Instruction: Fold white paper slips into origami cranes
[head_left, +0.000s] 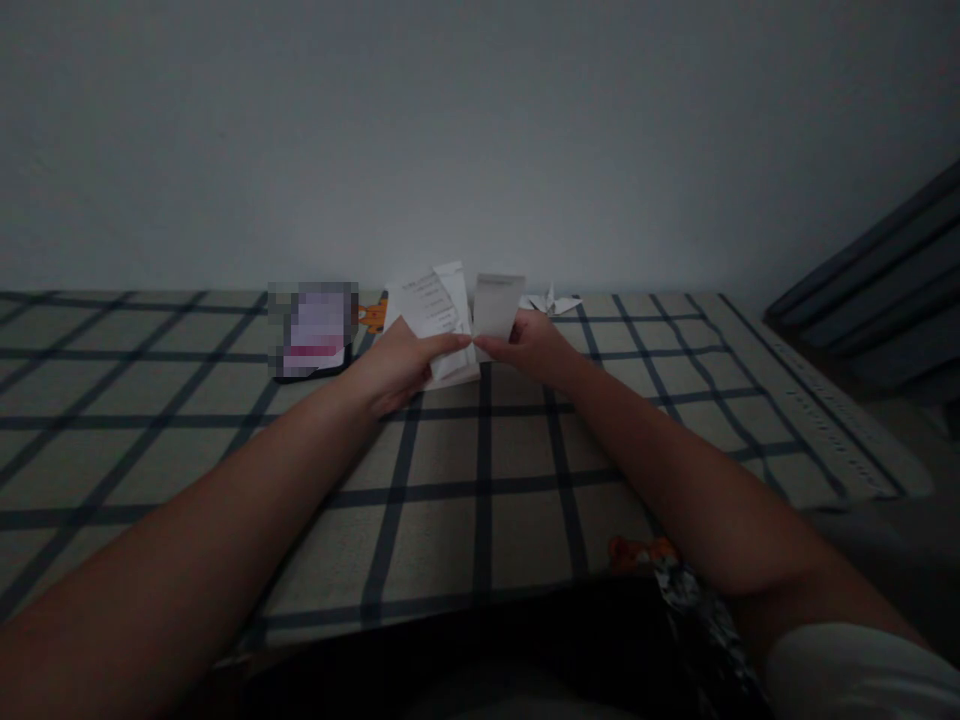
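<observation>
Both hands meet over the far middle of the table, thumbs nearly touching. My left hand (401, 365) is closed on a folded sheet of paper (429, 303) with lines of print, its thumb lying across the creased part. The other end of the paper, a plain upright flap, is pinched by my right hand (529, 345); its fingers are partly hidden behind the flap. Whether the two parts are one sheet, I cannot tell. Just behind my right hand lies a folded white paper shape with pointed ends, like a paper crane (551, 301).
A phone (319, 325) with a blurred-out screen lies left of the hands. The checked tablecloth (517, 450) has small orange figures and reaches a pale wall (480, 130) behind. At the right hangs a dark pleated curtain (885, 270).
</observation>
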